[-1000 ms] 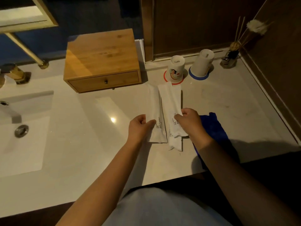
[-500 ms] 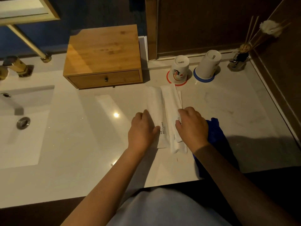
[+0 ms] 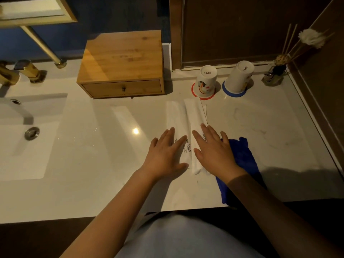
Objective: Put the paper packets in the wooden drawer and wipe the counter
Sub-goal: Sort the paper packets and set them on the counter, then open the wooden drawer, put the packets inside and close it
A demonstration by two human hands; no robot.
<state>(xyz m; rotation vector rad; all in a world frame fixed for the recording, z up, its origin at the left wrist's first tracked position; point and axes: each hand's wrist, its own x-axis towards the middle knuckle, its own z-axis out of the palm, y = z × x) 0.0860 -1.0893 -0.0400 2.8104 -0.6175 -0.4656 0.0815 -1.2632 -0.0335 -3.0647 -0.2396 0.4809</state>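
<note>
Wooden drawer (image 3: 122,87) closed; both hands' fingers spread flat on paper packets (image 3: 188,127) outside it.

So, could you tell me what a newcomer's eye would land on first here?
Probably the two hands, left hand and right hand, spread flat on the white paper packets mid-counter. Next, the wooden drawer box behind them, shut, and the blue cloth partly under the right wrist.
</note>
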